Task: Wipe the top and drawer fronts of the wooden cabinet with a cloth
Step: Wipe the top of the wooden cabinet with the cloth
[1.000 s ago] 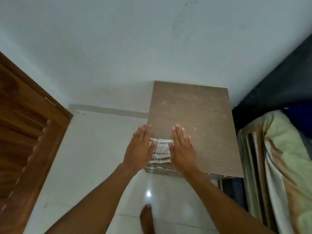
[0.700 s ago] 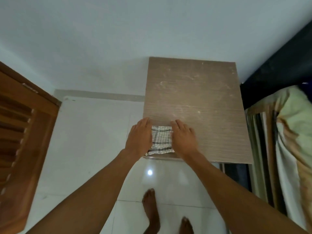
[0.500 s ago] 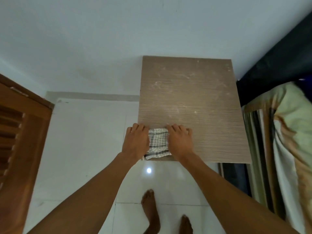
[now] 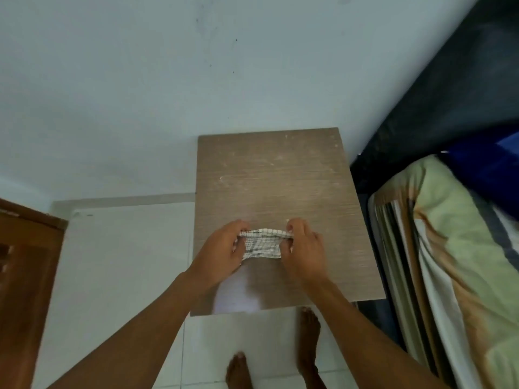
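The wooden cabinet [image 4: 275, 186] stands against the white wall, and I look straight down on its brown top, which carries pale dusty streaks. A small white cloth with a dark check pattern [image 4: 262, 244] is bunched over the near half of the top. My left hand [image 4: 223, 252] pinches its left end and my right hand [image 4: 304, 249] pinches its right end, with the cloth stretched between them. The drawer fronts are hidden below the top's near edge.
A bed with a green and tan striped cover [image 4: 455, 262] sits close on the right, with a dark headboard [image 4: 449, 88] behind it. A brown wooden door [image 4: 25, 276] is at the left. My bare feet [image 4: 307, 341] stand on white floor tiles [image 4: 118, 262] before the cabinet.
My hands went from lying flat beside the cloth at the near edge to gripping its two ends. The cloth moved farther onto the top and bunched up.
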